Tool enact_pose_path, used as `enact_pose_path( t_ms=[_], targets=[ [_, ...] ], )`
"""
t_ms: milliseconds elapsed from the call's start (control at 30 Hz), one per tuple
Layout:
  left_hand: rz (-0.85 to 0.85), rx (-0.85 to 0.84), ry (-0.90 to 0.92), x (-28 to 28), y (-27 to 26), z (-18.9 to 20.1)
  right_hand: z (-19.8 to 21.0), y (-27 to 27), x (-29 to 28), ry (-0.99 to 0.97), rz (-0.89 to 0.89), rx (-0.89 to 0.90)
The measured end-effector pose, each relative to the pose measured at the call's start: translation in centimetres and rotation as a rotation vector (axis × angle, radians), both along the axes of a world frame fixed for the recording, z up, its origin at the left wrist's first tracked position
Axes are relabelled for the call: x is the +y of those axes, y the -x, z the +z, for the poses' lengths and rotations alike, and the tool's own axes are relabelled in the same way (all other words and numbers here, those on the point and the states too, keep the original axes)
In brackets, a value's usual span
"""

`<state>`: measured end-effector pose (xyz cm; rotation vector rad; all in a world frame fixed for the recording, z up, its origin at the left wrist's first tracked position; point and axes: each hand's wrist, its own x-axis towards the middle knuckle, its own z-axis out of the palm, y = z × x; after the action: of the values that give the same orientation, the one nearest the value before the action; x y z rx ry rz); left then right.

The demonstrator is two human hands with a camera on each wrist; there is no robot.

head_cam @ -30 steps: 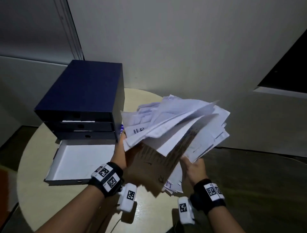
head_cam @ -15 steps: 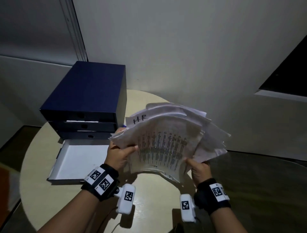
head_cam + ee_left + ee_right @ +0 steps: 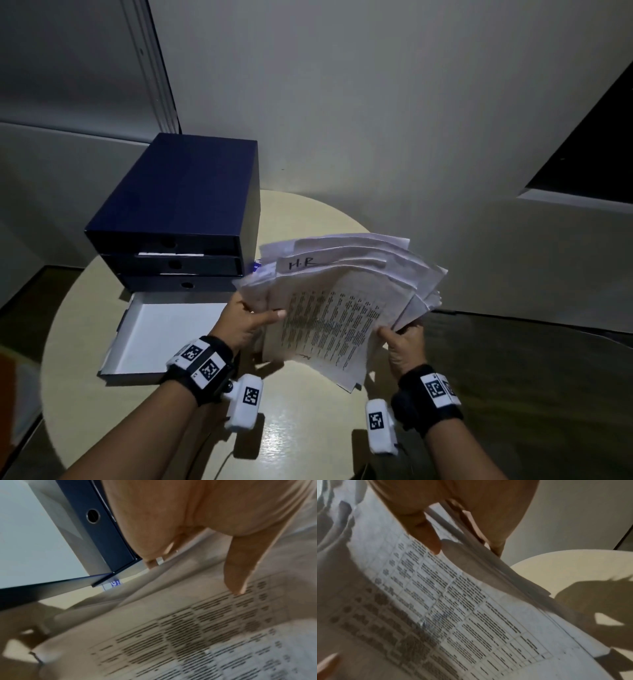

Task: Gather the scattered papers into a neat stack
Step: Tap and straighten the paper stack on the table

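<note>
An uneven bundle of white printed papers (image 3: 337, 301) hangs above the round table, its edges fanned out; one sheet behind is marked "H.R". My left hand (image 3: 251, 317) grips the bundle's left edge, thumb on the printed top sheet (image 3: 188, 635) and fingers behind. My right hand (image 3: 402, 337) pinches the lower right edge, thumb on the printed sheet (image 3: 453, 601), fingers under the stack. The bundle's near corner droops toward the table.
A dark blue three-drawer file box (image 3: 178, 219) stands at the table's back left. Its bottom drawer (image 3: 164, 335), white inside, is pulled out in front of it. The beige round table (image 3: 301, 428) ends close to the right; a wall stands just behind.
The loose, splayed sheets have been drawn together and turned so a printed page faces me. Both hands shifted their hold on the bundle's sides and it now sits slightly lower.
</note>
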<state>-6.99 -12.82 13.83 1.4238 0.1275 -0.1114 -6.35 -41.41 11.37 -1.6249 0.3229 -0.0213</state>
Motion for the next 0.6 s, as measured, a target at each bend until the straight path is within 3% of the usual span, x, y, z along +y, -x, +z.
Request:
enact_pose_path(
  t_ms=[100,233,600],
  targets=[
    [0.021,0.006,-0.025,-0.8,-0.2,-0.2,0.8,-0.2,1.0,0.048,-0.007,0.016],
    [0.164,-0.048,0.088,-1.3,0.3,1.0,2.1,-0.9,1.0,-0.033,-0.013,-0.078],
    [-0.014,-0.146,-0.002,0.3,0.2,0.8,1.3,-0.7,0.8,-0.102,0.088,-0.041]
  ],
)
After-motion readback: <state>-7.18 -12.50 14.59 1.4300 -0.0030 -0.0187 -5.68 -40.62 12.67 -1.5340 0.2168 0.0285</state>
